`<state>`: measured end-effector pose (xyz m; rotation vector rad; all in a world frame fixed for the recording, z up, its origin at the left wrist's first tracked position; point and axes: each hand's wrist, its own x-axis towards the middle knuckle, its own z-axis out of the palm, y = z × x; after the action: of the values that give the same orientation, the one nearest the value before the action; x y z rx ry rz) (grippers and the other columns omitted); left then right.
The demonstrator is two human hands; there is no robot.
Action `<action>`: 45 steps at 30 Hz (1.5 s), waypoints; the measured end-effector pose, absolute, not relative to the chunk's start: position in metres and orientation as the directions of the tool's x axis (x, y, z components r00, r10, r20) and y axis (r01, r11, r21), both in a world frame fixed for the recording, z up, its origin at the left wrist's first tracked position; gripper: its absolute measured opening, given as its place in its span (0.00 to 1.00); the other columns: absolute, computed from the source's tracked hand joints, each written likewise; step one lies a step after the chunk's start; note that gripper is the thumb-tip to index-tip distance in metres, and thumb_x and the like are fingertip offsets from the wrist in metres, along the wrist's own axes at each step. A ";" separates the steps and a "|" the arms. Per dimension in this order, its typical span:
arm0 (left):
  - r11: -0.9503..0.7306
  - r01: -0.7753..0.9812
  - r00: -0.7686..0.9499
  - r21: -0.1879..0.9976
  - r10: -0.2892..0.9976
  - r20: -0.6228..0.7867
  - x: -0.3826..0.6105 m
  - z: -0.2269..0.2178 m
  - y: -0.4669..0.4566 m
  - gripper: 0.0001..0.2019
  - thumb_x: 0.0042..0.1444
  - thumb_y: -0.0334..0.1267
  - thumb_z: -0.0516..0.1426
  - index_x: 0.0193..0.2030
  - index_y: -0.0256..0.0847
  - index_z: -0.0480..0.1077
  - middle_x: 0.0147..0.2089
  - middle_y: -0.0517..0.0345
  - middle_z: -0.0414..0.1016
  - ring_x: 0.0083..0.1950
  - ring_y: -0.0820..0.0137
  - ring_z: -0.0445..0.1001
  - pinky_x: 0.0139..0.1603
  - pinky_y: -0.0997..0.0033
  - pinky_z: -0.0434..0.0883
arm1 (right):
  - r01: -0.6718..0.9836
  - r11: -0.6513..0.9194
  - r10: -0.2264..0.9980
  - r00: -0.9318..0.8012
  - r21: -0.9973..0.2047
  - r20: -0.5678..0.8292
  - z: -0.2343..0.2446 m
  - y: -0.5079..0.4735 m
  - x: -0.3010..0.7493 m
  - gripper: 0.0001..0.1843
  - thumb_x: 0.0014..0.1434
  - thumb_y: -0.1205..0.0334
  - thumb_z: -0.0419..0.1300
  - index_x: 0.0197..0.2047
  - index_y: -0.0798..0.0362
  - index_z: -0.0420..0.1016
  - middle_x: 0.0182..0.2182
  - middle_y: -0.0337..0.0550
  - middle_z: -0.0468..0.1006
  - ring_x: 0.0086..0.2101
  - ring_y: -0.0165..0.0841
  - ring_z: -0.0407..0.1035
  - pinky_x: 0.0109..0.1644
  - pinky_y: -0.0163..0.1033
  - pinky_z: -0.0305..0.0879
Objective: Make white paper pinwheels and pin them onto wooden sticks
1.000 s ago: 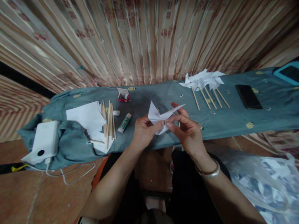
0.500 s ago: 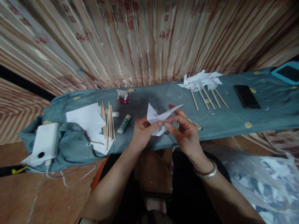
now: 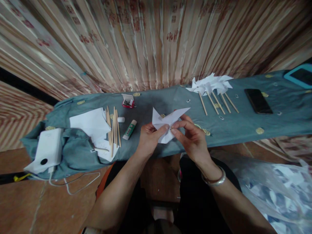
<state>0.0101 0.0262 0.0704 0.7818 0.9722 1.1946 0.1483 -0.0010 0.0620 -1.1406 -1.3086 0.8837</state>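
Pinching at the middle: left hand and right hand meet fingertip to fingertip, both closed on the paper — a white folded piece with pointed flaps sticking up and to the right. Left thumb and forefinger clamp its lower centre. Right thumb and forefinger grip just beside them, touching. Paper held up off the cloth, above its near edge, roughly midway along. Bangle on the right wrist.

Left of the hands: glue stick lying tilted, its cap near it but apart. Further left, a bundle of sticks lying partly over white sheets. Behind these, a small red pin box, flap open. Far left, a white power bank on bunched cloth, cable trailing off the edge.

Right of the hands, toward the far edge: pinwheels — white heads overlapping, stems fanned toward the viewer. Beyond them a dark phone, lying flat. Blue-cased tablet at the far right corner. Striped curtain behind it all.
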 end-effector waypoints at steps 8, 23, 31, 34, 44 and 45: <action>0.206 -0.380 0.050 0.902 0.978 -0.202 0.011 0.071 0.026 0.15 0.33 0.44 0.72 0.27 0.38 0.80 0.28 0.58 0.81 0.26 0.73 0.73 0.30 0.73 0.70 | 0.107 0.249 0.959 0.109 -0.963 0.260 0.062 -0.001 0.149 0.02 0.57 0.60 0.66 0.35 0.46 0.78 0.53 0.41 0.74 0.60 0.39 0.64 0.65 0.49 0.55; 0.147 -0.323 0.055 0.935 0.989 -0.136 0.008 0.066 0.026 0.12 0.39 0.42 0.70 0.30 0.38 0.80 0.30 0.58 0.81 0.29 0.72 0.74 0.33 0.72 0.71 | 0.115 0.247 0.963 0.085 -0.962 0.257 0.061 -0.001 0.149 0.02 0.57 0.60 0.66 0.35 0.46 0.77 0.54 0.43 0.73 0.59 0.40 0.64 0.67 0.53 0.53; 0.099 -0.244 0.050 0.965 0.995 -0.090 0.006 0.068 0.027 0.10 0.39 0.41 0.69 0.27 0.39 0.79 0.27 0.60 0.80 0.27 0.73 0.72 0.31 0.73 0.70 | 0.089 0.203 0.973 0.094 -0.975 0.212 0.063 -0.002 0.147 0.03 0.57 0.59 0.65 0.35 0.46 0.76 0.57 0.43 0.72 0.59 0.42 0.64 0.67 0.56 0.51; 0.091 -0.243 0.042 0.966 0.996 -0.084 0.006 0.067 0.027 0.10 0.38 0.41 0.69 0.27 0.39 0.79 0.27 0.61 0.80 0.27 0.73 0.72 0.31 0.73 0.70 | 0.092 0.216 0.968 0.106 -0.972 0.226 0.063 -0.003 0.144 0.02 0.57 0.59 0.65 0.34 0.46 0.75 0.58 0.43 0.72 0.59 0.41 0.64 0.67 0.54 0.52; 0.118 -0.285 0.104 0.951 0.990 -0.091 0.004 0.065 0.028 0.13 0.37 0.43 0.71 0.30 0.39 0.80 0.31 0.58 0.82 0.31 0.70 0.76 0.37 0.70 0.73 | 0.044 0.168 0.977 0.124 -0.985 0.172 0.059 0.000 0.141 0.08 0.56 0.53 0.65 0.34 0.47 0.74 0.46 0.44 0.77 0.57 0.42 0.66 0.65 0.53 0.56; 0.127 -0.291 0.107 0.948 0.989 -0.100 0.004 0.064 0.028 0.13 0.38 0.42 0.71 0.30 0.39 0.80 0.31 0.58 0.82 0.31 0.70 0.76 0.37 0.70 0.73 | 0.034 0.164 0.978 0.122 -0.986 0.167 0.058 0.000 0.141 0.08 0.56 0.53 0.65 0.34 0.47 0.74 0.45 0.44 0.77 0.57 0.42 0.66 0.64 0.52 0.58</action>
<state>0.0041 0.0284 0.0643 0.9470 0.9753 1.1878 0.1406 0.0005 0.0583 -1.1593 -1.2088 0.9851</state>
